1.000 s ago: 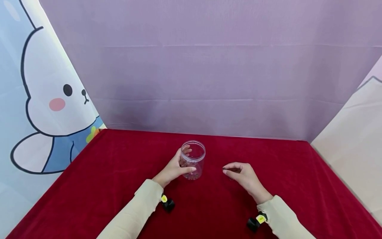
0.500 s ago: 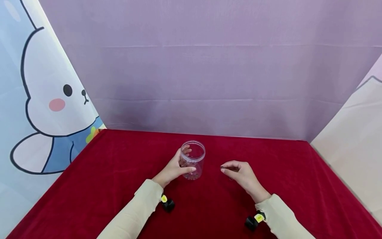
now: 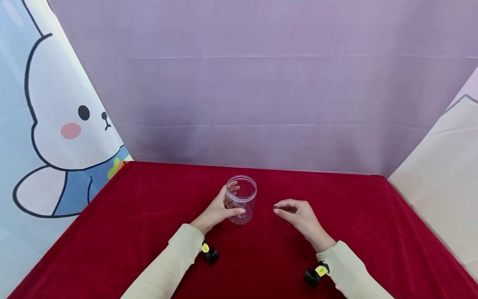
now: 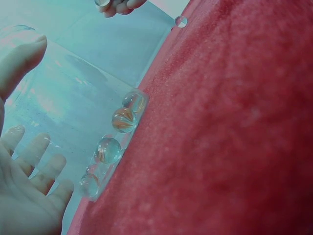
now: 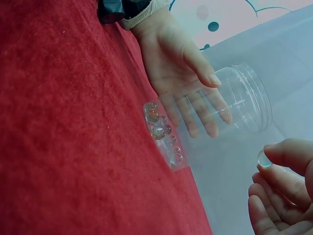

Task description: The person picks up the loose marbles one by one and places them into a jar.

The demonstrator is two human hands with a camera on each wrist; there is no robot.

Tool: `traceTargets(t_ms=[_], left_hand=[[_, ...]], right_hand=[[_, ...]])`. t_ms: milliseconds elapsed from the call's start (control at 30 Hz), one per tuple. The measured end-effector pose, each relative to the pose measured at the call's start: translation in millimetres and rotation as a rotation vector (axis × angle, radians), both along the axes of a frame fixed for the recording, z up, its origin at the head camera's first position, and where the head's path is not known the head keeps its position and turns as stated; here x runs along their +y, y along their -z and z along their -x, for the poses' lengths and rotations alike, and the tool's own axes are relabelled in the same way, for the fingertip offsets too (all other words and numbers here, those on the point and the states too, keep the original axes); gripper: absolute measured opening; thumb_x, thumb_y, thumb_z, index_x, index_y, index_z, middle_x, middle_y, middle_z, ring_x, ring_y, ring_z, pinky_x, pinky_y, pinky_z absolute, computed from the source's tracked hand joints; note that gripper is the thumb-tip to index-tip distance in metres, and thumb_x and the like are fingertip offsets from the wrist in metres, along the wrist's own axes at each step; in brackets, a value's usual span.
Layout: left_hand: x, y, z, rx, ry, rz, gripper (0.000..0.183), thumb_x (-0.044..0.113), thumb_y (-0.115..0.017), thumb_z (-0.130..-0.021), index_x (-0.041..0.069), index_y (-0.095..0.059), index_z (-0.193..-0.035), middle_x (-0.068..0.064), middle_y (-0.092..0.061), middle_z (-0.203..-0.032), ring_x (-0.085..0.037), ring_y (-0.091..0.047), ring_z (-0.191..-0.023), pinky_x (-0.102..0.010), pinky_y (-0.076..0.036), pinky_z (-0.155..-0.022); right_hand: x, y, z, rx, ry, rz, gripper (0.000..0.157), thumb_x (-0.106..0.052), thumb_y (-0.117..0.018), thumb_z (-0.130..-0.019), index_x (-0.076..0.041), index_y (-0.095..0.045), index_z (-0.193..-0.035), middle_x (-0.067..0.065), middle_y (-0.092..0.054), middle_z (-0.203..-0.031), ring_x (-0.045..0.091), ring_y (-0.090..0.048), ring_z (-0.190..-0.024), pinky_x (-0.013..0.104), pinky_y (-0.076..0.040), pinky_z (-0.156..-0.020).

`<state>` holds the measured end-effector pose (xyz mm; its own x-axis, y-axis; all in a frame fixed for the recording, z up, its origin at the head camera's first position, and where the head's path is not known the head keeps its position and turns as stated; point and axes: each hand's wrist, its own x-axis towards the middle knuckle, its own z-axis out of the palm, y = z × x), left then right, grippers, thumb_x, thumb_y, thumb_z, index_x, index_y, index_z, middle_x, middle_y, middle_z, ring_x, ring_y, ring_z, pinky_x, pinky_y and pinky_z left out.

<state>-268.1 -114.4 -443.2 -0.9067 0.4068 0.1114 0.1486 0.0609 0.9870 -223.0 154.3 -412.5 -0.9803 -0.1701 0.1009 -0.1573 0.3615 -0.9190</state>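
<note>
A clear plastic jar (image 3: 242, 201) without a lid stands upright on the red cloth, several glass marbles (image 4: 123, 120) lying on its bottom. My left hand (image 3: 223, 207) grips the jar from its left side, thumb in front and fingers behind. To the right of the jar, my right hand (image 3: 300, 216) pinches a clear glass marble (image 5: 264, 159) between thumb and index finger, raised above the cloth. One more marble (image 4: 181, 21) lies on the cloth below the right hand.
Red cloth (image 3: 179, 182) covers the table. A lilac curtain (image 3: 261, 104) hangs along its back edge. Printed fabric with a cartoon rabbit (image 3: 67, 124) hangs at the left, and a pale panel (image 3: 444, 182) at the right.
My right hand has moved a little left and away from me, closer to the jar, carrying the pinched marble. My left hand and the jar have stayed in place.
</note>
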Motion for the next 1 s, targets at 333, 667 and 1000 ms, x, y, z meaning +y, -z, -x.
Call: traceTargets(t_ms=[333, 667, 1000], left_hand=[[0.6, -1.6, 1.2, -0.021, -0.008, -0.004, 0.084, 0.015, -0.076, -0.080, 0.028, -0.024, -0.144, -0.010, -0.030, -0.149, -0.030, -0.029, -0.138, -0.049, -0.027, -0.110], [1.1, -2.4, 1.6, -0.009, -0.013, -0.001, 0.084, 0.012, -0.074, -0.081, 0.025, -0.023, -0.146, -0.012, -0.030, -0.149, -0.030, -0.029, -0.137, -0.050, -0.027, -0.110], [0.4, -2.8, 0.6, -0.019, -0.005, -0.001, 0.085, 0.014, -0.074, -0.081, 0.024, -0.022, -0.147, -0.010, -0.030, -0.149, -0.029, -0.029, -0.138, -0.049, -0.027, -0.110]], right_hand=[[-5.5, -3.2, 0.8, 0.037, -0.025, 0.030, 0.021, -0.015, -0.070, -0.084, -0.002, -0.070, -0.101, 0.010, -0.069, -0.100, 0.014, -0.062, -0.084, 0.024, -0.050, -0.070], [-10.4, -8.9, 3.4, 0.025, -0.011, 0.043, 0.024, -0.016, -0.071, -0.084, -0.002, -0.070, -0.103, 0.007, -0.070, -0.099, 0.011, -0.057, -0.071, 0.022, -0.045, -0.056], [-12.5, -12.4, 3.6, -0.001, 0.009, 0.038, 0.025, -0.021, -0.071, -0.084, -0.006, -0.070, -0.103, 0.007, -0.069, -0.099, 0.016, -0.049, -0.063, 0.024, -0.038, -0.044]])
